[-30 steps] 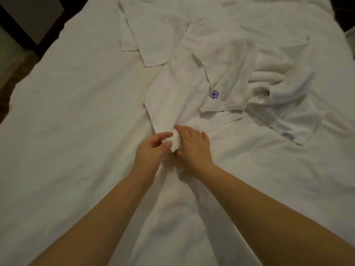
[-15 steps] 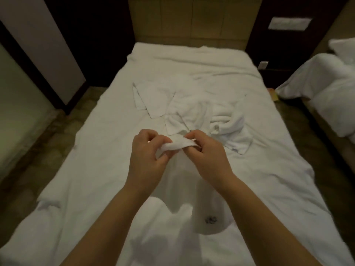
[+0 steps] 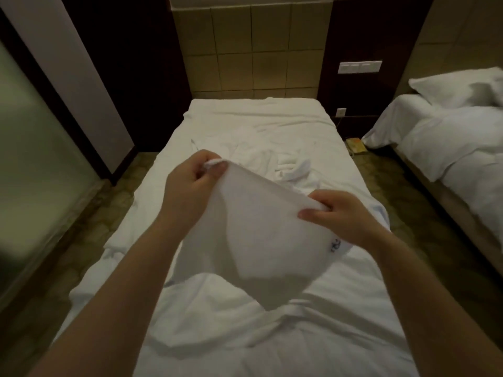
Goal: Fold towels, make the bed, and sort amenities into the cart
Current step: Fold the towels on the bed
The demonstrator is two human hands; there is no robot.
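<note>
A white towel point(image 3: 253, 235) with a small dark emblem at its right hem hangs in the air above the bed point(image 3: 258, 336). My left hand point(image 3: 190, 183) pinches its upper left corner, raised higher. My right hand point(image 3: 340, 216) pinches the opposite edge, lower and to the right. The cloth sags between the two hands and hides part of the sheet below. Further up the mattress lies a heap of other white towels point(image 3: 288, 164), crumpled and partly hidden by the held towel.
A padded headboard point(image 3: 253, 50) stands at the far end. A second bed point(image 3: 449, 137) with a pillow is on the right, across a narrow strip of floor. A frosted glass panel point(image 3: 35, 159) runs along the left side.
The towel has been lifted off the bed, and my hands have moved apart, spreading it. The view has tilted up from the sheet to the whole room.
</note>
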